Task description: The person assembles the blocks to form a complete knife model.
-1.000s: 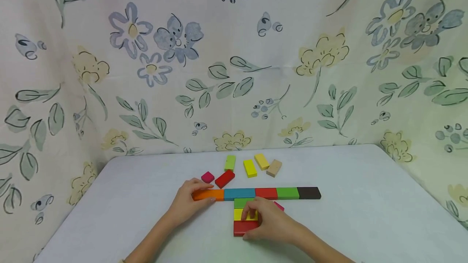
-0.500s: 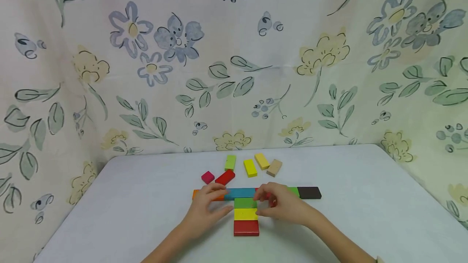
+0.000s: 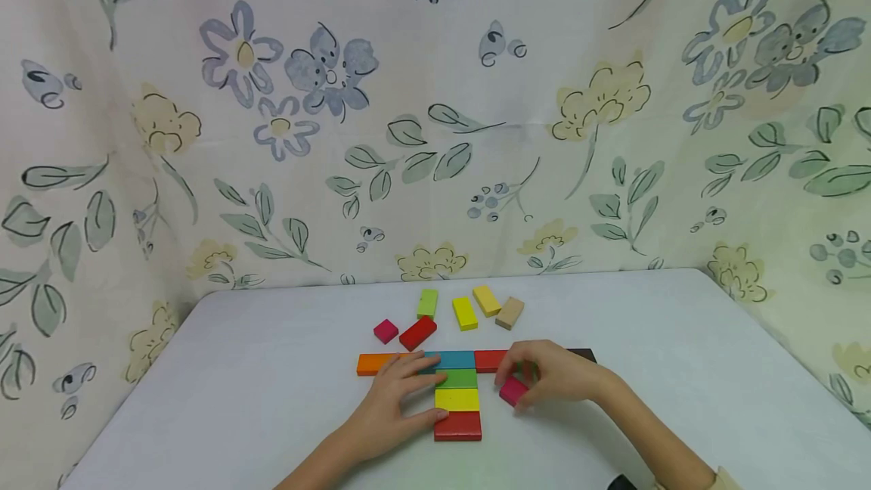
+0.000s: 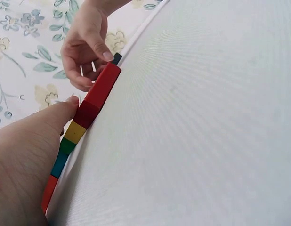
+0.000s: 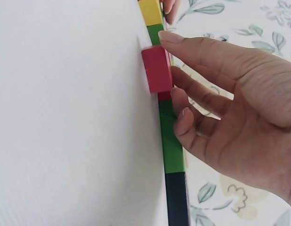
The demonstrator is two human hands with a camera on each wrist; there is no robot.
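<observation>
Flat wooden blocks form a T on the table. The stem holds a green block (image 3: 457, 378), a yellow block (image 3: 457, 400) and a red block (image 3: 458, 426). My left hand (image 3: 384, 414) lies along the stem's left side, its thumb at the red block and its fingertips over the green and blue blocks. To the right of the stem, my right hand (image 3: 561, 373) curls its thumb and fingers around a small pink block (image 5: 157, 70), seemingly pinching it. That pink block (image 3: 513, 391) sits apart from the stem and partly hidden by the fingers.
The crossbar runs through an orange block (image 3: 374, 364), a blue block (image 3: 454, 359), a red block (image 3: 488, 361), a green block (image 5: 171, 141) and a black block (image 5: 177, 197). Behind it lie several loose blocks, including a pink one (image 3: 385, 331) and a red one (image 3: 418, 333).
My left hand has moved right, from the orange block to the stem. My right hand has left the red block at the stem's bottom and moved right to the pink block.
</observation>
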